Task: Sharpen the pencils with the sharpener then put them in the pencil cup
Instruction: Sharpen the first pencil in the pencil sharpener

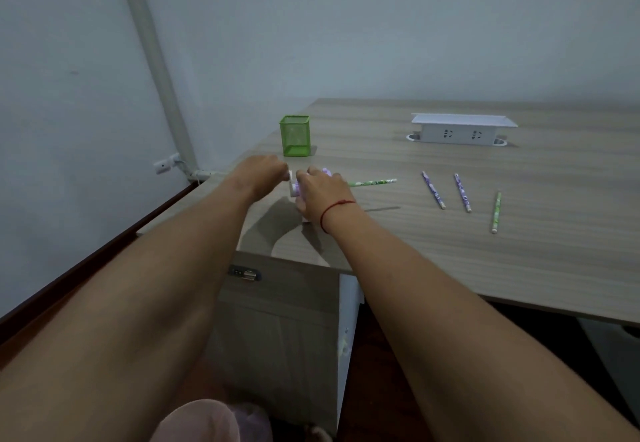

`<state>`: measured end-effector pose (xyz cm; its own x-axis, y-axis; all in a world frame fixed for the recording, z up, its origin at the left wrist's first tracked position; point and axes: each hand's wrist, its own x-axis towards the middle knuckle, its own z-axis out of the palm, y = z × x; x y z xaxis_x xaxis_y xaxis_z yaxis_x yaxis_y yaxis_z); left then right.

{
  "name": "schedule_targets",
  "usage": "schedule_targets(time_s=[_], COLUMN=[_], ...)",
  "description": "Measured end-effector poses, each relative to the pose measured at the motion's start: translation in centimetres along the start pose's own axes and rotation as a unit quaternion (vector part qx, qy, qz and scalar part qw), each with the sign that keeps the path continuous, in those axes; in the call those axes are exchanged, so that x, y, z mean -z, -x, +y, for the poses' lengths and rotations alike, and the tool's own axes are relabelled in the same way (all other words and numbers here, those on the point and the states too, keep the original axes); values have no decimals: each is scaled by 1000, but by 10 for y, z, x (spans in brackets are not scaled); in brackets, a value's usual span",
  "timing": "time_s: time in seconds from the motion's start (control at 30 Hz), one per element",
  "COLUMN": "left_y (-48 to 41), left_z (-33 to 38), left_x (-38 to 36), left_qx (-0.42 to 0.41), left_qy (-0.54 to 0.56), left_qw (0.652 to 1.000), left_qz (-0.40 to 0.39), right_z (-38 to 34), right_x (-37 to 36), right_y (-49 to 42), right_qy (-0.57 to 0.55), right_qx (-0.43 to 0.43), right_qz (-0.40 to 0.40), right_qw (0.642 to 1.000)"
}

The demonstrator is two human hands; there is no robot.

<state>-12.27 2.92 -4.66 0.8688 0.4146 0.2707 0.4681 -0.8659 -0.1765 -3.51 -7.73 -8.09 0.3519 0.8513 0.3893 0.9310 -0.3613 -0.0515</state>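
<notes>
Pink cloth (197, 421) fills the bottom edge, and both bare forearms reach forward from it to the sharpener (327, 172) near the left front corner of the desk (450, 251). Only a purple top and white parts of the sharpener show between the hands. The right hand (320, 196), with a red string (337, 208) at its wrist, lies over the sharpener with fingers curled around its body, pressing it to the desk. The left hand (263, 173) is just left of the sharpener, its fingers bunched and pinching the white crank (291, 182).

A green pencil (372, 182) sticks out of the sharpener's right side, lying level just above the desk. Farther right of the sharpener, well apart from it, lie two purple pencils (433, 189) (462, 193) side by side and another green pencil (496, 212), all flat on the desk and not touching. The green mesh cup (295, 136) stands upright just behind the sharpener; whether it holds anything cannot be told. A white socket box (462, 129) sits far behind and to the right of the sharpener. Below the sharpener, under the desk edge, is a cabinet (277, 320) with a lock (244, 272).
</notes>
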Motion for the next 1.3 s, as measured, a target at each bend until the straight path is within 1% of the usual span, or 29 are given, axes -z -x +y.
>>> schedule_targets(time_s=[0.07,0.17,0.4,0.57,0.7,0.83,1.07,1.17,1.3], left_y=[3,11,38,55,69,67,48,36,25], left_z=[2,8,18,25,33,38,37,29,18], left_x=[8,12,24,10,-14,-19,-20,-24,-34], left_qx=[-10,-11,-34,-11,8,35,70,61,34], left_qy=[-9,-7,1,0,20,32,69,87,64], left_qw=[1000,999,995,995,998,999,989,986,988], left_qz=[25,37,90,99,64,18,-110,-131,-135], right_z=[1,1,-4,-8,-9,-9,-7,-6,-7], right_x=[1,3,6,7,7,5,-5,-7,-13], right_y=[-2,-1,-2,0,-1,-3,0,2,4], right_qy=[2,12,12,8,0,-5,-5,-5,-8], right_qx=[1,8,-19,-35,-47,-46,-42,-39,-40], right_qz=[-9,-10,-35,-31,-28,-30,3,12,25], right_qw=[1000,1000,999,999,999,998,999,999,999])
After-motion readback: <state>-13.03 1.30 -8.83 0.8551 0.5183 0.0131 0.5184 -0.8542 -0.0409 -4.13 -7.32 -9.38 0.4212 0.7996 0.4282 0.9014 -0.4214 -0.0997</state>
